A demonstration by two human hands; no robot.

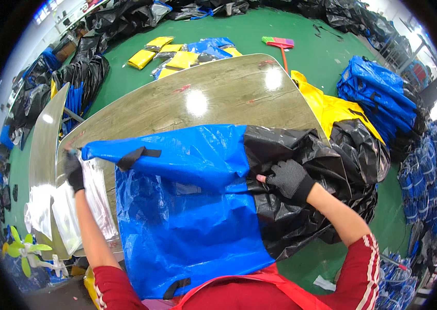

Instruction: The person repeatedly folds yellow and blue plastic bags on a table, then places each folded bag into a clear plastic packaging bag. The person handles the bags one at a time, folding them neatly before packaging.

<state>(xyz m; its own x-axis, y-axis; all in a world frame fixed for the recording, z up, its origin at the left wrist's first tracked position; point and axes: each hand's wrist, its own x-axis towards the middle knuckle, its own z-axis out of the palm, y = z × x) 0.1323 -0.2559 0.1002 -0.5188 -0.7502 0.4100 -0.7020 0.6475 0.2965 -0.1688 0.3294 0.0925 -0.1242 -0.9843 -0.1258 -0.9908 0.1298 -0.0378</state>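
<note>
A large sheet-like bag with a blue part [192,227] and a black part [301,222] lies over the near edge of the wood-patterned table [218,98]. Its upper blue portion is folded into a long flap with a black strap [138,155]. My left hand [74,169], in a dark glove, is at the flap's far-left tip; its fingertips are blurred, so any grip there is unclear. On the black part rests my right hand [288,180], in a grey-and-black glove, thumb bare and apart from the fingers.
Clear plastic bags [92,199] lie at the table's left. Yellow and blue folded packs [182,59] and a red-handled broom [282,44] are on the green floor beyond. At right are a yellow-black bag [327,103] and blue bundles [376,98]. A small green-bladed fan [25,248] stands lower left.
</note>
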